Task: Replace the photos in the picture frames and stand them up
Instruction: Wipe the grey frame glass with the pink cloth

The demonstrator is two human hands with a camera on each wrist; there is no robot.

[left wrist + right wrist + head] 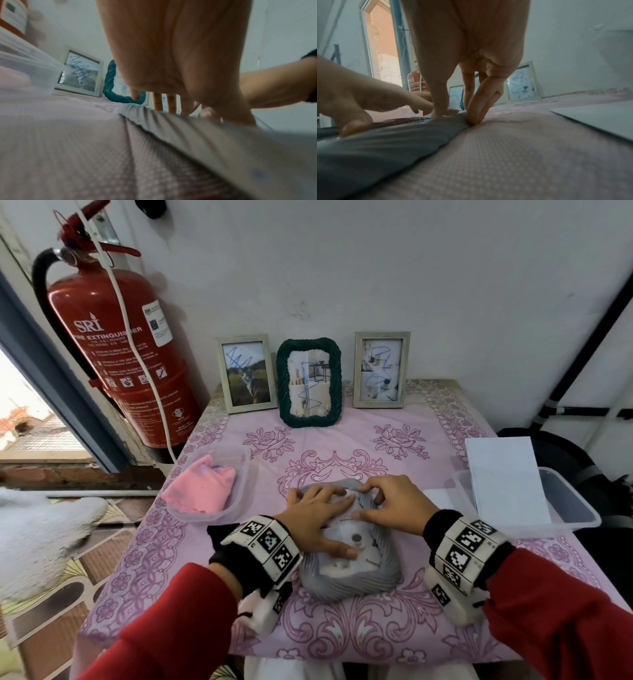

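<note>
At six o'clock on the pink tablecloth (pixel 445 433), lying face-down with back panel up: grey ribbed frame (pixel 383 571), long axis running six to twelve. Left hand (pixel 317 517) spread flat, fingers straight, pressing on the backing. Right hand (pixel 394 505) at the frame's one-o'clock corner, fingers bent, tips touching the rim; actual pinch impossible to tell.
</note>
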